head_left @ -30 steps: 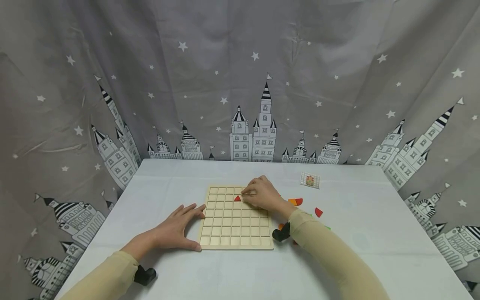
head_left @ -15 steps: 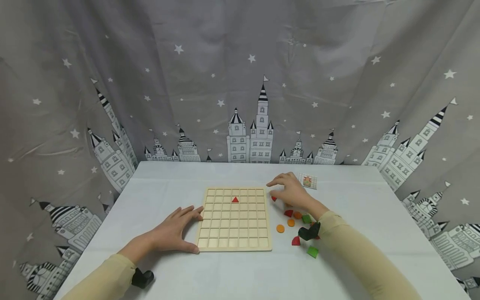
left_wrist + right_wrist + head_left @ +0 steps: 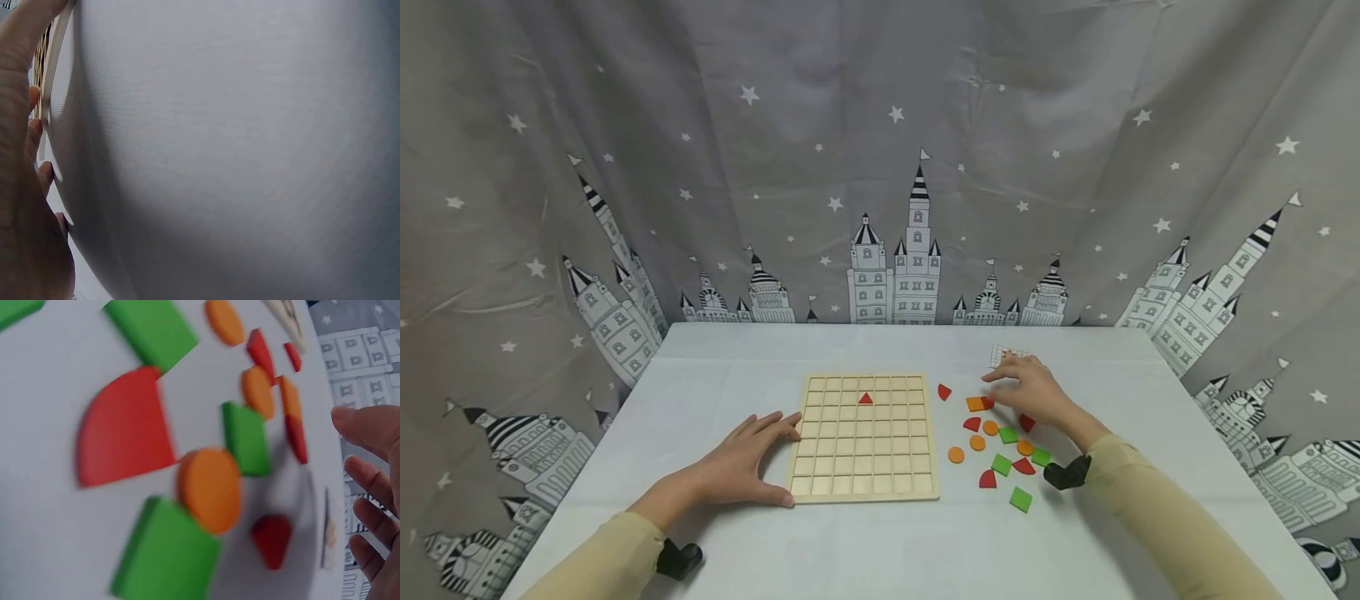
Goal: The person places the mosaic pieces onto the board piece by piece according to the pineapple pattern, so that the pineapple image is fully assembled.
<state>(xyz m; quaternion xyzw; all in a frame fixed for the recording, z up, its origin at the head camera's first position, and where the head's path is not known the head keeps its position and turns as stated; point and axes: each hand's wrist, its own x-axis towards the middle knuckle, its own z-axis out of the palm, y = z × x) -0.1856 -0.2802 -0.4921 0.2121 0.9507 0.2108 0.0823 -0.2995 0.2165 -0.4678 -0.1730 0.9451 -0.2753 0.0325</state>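
Note:
A pale wooden grid board [image 3: 865,498] lies flat on the white table, with one red triangle [image 3: 866,399] in a cell of its second row. My left hand [image 3: 730,467] rests at the board's left edge, thumb and fingers spread along it; in the left wrist view the fingertips [image 3: 47,169] lie near the rim. My right hand [image 3: 1033,392] hovers over the far part of the loose pieces, fingers loosely bent, holding nothing. Below it are an orange square [image 3: 974,404] and a red quarter-circle [image 3: 1027,422]. A pattern card [image 3: 997,354] is partly hidden behind this hand.
Right of the board lie scattered pieces: green squares [image 3: 1020,499], orange discs [image 3: 956,455] and red quarter-circles [image 3: 987,479]. A grey curtain [image 3: 820,167] with castles and stars hangs behind the table [image 3: 865,550].
My right hand has left the board near the red triangle and moved right, over the loose pieces toward the card. The left hand stays at the board's edge.

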